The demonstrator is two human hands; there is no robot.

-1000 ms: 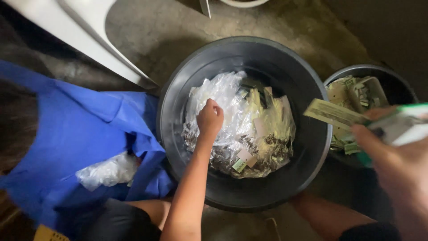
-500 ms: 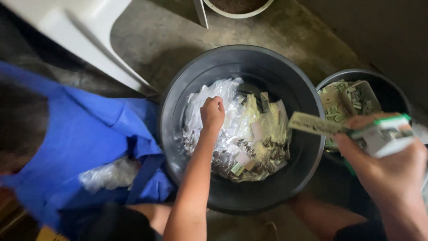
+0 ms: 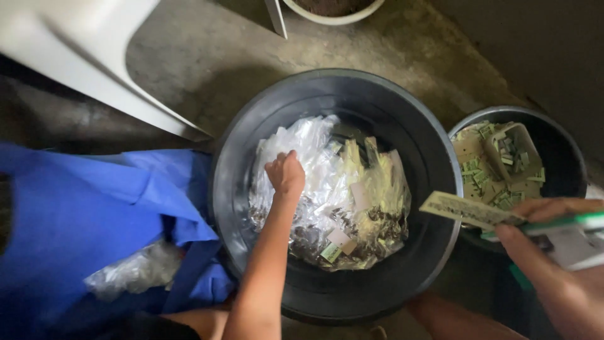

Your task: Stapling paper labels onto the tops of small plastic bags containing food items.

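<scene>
A view straight down onto a rough concrete floor (image 3: pixel 207 69), seen from the head of a person working low over it. Largest in the middle is a big round black tub (image 3: pixel 434 182), its bottom covered by a heap of clear plastic packets (image 3: pixel 327 189) with small paper labels among them. To the left lies a bright blue bag (image 3: pixel 82 220) spread on the floor, with another bundle of clear plastic (image 3: pixel 135 271) resting in its folds. At the right edge stands a smaller black bucket (image 3: pixel 560 157), filled near its rim with small greenish paper cards (image 3: pixel 484 170) and a pale plastic scoop-like tray (image 3: pixel 513 148). The person's left hand (image 3: pixel 286 173) reaches into the big tub, fingers curled closed and pinching at the plastic on top of the heap. The right hand (image 3: pixel 553 252) hovers at the lower right, above the gap between the two containers, gripping a flat stack of paper cards (image 3: pixel 472 211) together with a green-edged object that is blurred. Judging from how things lie, many packets are already in the tub, while the bundle on the blue bag and the full bucket of cards suggest much is still to be handled. A white plastic chair leg (image 3: pixel 94 82) crosses the upper left, and a pale pot rim (image 3: pixel 333 12) shows at the top; neither blocks the tub.
</scene>
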